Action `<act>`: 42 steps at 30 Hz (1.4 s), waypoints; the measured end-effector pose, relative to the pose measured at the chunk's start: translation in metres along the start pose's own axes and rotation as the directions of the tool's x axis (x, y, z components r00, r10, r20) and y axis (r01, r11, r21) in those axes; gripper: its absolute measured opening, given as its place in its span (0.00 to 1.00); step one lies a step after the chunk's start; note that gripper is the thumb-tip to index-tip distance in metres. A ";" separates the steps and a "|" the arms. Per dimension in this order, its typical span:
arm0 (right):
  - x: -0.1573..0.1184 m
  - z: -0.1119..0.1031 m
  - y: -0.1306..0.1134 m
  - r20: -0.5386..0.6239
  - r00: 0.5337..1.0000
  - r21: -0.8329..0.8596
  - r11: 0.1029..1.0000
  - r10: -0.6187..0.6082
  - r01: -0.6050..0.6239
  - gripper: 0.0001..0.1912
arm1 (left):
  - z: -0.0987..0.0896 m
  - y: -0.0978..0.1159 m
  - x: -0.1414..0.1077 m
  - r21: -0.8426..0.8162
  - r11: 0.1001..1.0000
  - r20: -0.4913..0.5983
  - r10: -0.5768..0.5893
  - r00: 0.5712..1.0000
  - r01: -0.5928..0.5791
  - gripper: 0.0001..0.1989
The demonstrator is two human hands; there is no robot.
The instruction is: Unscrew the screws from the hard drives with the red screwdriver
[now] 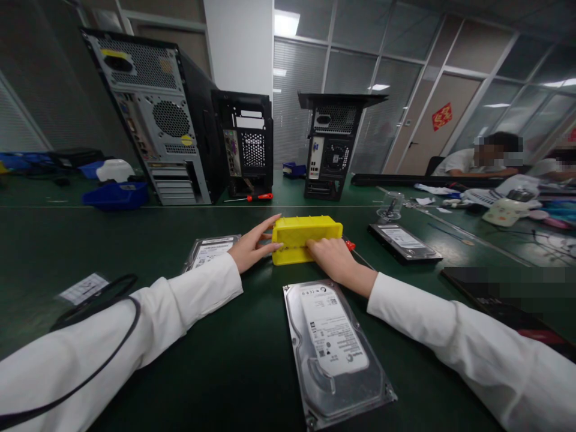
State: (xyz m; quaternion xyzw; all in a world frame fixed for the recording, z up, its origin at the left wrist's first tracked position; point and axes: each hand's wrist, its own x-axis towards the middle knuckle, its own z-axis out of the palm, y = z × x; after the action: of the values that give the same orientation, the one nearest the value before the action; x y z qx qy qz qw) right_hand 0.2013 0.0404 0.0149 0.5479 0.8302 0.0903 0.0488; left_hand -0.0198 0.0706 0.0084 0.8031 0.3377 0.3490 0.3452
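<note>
Yellow and tipped, the bin (300,235) sits between the left hand (252,246), clasping it likely for steadiness, and the right hand (333,259), its grip inside hidden.

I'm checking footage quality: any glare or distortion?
In the head view, bright light patches stand out on the dim glass partition; the tall computer case leans from apparent wide-angle stretch, also head view; in the head view, the yellow bin shows clear edges.
</note>
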 end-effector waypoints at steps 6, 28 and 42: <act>-0.003 -0.001 -0.002 -0.029 0.998 0.026 0.998 0.057 -0.056 0.16 | 0.000 0.000 0.000 0.049 0.999 -0.006 0.017 1.000 -0.017 0.34; -0.014 0.003 0.005 -0.058 0.996 0.233 0.971 0.066 -0.051 0.16 | 0.000 -0.005 0.001 0.056 0.998 -0.014 0.036 0.999 -0.035 0.34; -0.019 0.007 0.011 -0.110 0.992 0.219 0.975 0.060 -0.035 0.16 | -0.002 -0.012 0.000 0.046 0.996 0.025 0.071 0.997 -0.072 0.47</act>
State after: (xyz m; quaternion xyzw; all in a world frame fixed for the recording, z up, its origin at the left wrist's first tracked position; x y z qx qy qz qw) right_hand 0.2201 0.0275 0.0100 0.5634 0.8232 0.0322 -0.0617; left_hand -0.0247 0.0777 0.0005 0.8266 0.3126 0.3439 0.3175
